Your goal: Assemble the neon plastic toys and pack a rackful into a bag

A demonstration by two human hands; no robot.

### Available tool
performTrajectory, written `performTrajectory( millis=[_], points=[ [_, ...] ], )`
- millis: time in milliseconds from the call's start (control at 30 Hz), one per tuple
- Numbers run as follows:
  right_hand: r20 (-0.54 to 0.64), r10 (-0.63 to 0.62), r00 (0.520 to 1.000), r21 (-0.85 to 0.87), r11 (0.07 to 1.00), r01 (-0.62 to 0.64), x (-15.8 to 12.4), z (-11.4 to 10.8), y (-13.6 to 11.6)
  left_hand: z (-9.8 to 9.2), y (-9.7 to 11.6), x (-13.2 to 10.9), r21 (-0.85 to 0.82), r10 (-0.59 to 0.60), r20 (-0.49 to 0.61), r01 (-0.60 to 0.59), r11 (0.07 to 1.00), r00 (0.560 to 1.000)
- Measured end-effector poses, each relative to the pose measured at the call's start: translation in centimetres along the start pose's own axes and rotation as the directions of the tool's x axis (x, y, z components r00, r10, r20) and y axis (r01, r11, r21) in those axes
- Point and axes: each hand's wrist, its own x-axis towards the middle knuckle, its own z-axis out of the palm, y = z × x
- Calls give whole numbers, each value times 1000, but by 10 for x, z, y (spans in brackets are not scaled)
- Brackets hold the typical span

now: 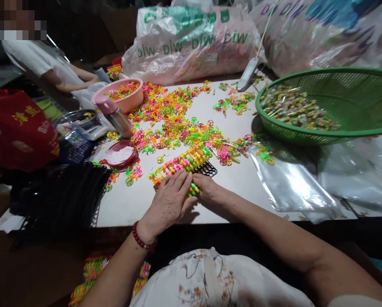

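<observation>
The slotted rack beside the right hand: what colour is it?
The slotted rack is black; head view.

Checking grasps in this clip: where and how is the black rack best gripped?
Probably at the black rack's right end, from the right: bare grid shows there, just beyond the right hand, offering an edge to pinch, while coloured pieces crowd farther left.

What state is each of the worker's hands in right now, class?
Left hand: open, fingers extended, lying across the colourful plastic pieces.
Right hand: fingers curled near the black rack; whether it grips anything cannot be told.
</observation>
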Motion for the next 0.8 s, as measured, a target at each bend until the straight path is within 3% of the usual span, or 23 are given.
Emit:
performTrajectory(
  millis=[133,233,300,367,433,500,600,667,800],
  points=[
    [-50,47,998,-6,999,-47,-11,-14,-13,1,-1,0,51,16,-27,-15,999,999],
    [-278,160,947,-123,972,-200,-30,-44,-7,-1,-1,-1,73,38,-32,-35,997,999],
    [-468,198,861,-283,890,-358,-42,-68,6,-3,1,-1,97,47,-39,-43,994,998],
    [-555,220,802,-413,764,-495,-49,-88,24,-3,4,1,107,59,-47,-54,993,997],
    [-554,264,790,-493,660,-566,-51,-102,39,-3,8,4,88,71,-44,-67,994,996],
    [-527,295,797,-532,617,-580,-50,-107,48,-1,10,6,53,68,-35,-66,996,997],
    [-517,283,808,-544,620,-565,-47,-103,45,-2,10,8,6,51,-12,-51,999,999],
    [-530,288,797,-482,671,-563,-48,-95,34,-5,9,6,-24,57,5,-57,998,998],
    [-481,403,778,-142,840,-523,-52,-67,6,-11,5,1,-97,80,-12,-81,992,997]
  ],
)
